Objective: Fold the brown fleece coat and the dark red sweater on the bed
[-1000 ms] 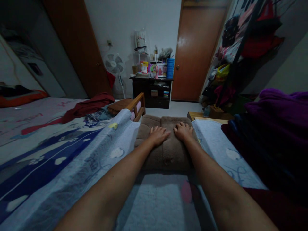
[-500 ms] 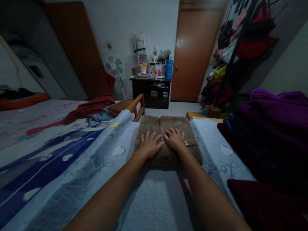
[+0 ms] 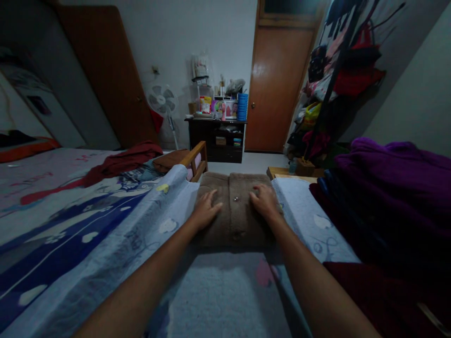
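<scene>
- We look down a light blue quilted cover (image 3: 218, 295), printed with pale hearts; it rises in a long ridge along our left.
- Beyond that ridge lies a bed sheet (image 3: 116, 211) in navy, white and pink, with a rumpled rust-red cloth (image 3: 128, 160) on it.
- At our right stands a stack topped by purple fabric (image 3: 387, 162), with a maroon cloth (image 3: 369, 291) nearer us.
- Across the dim room we see a white pedestal fan (image 3: 163, 99), a dark, laden cabinet (image 3: 199, 141), a closed wooden door (image 3: 280, 89) and hanging bags (image 3: 357, 82).
- The folded brown plush garment (image 3: 234, 225) lies flat on the blue cover, centred before us, a shiny button (image 3: 236, 199) on its front.
- Our left hand (image 3: 205, 211) rests at its left side, fingers loosely spread; our right hand (image 3: 264, 201) sits at its right side, fingers slightly bent, thumb apart.
- Half a second ago our hands lay close together mid-garment; now they are well apart, baring the front strip between them.
</scene>
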`<state>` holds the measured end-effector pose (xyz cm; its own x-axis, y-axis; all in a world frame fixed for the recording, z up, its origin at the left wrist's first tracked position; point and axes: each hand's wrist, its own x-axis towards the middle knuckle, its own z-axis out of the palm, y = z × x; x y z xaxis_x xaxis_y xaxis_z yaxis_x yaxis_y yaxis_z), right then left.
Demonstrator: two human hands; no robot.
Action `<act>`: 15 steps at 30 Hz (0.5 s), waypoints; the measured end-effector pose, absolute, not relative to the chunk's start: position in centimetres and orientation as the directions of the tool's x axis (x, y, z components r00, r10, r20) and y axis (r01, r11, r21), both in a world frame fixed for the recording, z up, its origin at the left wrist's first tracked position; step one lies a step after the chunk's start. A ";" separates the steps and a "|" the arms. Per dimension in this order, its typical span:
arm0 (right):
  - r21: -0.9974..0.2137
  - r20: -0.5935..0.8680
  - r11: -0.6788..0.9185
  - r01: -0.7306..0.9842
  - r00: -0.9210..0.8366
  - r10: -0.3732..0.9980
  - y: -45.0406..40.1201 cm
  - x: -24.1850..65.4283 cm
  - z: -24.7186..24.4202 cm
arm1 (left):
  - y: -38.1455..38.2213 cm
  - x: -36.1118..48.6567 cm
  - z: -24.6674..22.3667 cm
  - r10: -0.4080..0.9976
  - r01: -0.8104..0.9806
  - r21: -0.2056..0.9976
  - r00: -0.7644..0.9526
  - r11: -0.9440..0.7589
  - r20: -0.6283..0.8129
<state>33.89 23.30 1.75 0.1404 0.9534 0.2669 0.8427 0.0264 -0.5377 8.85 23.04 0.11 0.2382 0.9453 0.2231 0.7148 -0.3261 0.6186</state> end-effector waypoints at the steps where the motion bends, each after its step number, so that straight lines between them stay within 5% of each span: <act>1: -0.587 0.281 -0.046 0.808 0.256 0.925 23.5 35.3 1.9 | 23.5 8.0 0.2 0.957 0.672 0.687 0.129 -0.277 0.260; 3: -0.725 0.139 -0.233 0.648 0.469 0.872 23.7 38.1 2.0 | 24.3 6.6 0.1 0.975 0.536 0.837 -0.109 -0.107 0.194; 5: -0.801 -0.080 -0.378 0.464 0.543 0.836 23.8 40.1 1.7 | 24.7 5.6 -0.2 0.978 0.305 0.947 -0.205 0.103 -0.041; 8: -0.827 -0.286 -0.463 0.319 0.470 0.835 23.4 41.2 0.8 | 24.5 5.3 -0.6 0.950 0.016 0.950 -0.024 0.311 -0.310; 15: -0.847 -0.509 -0.528 0.052 0.201 0.837 22.6 40.3 0.1 | 24.7 5.7 0.2 0.798 -0.249 0.764 0.293 0.595 -0.526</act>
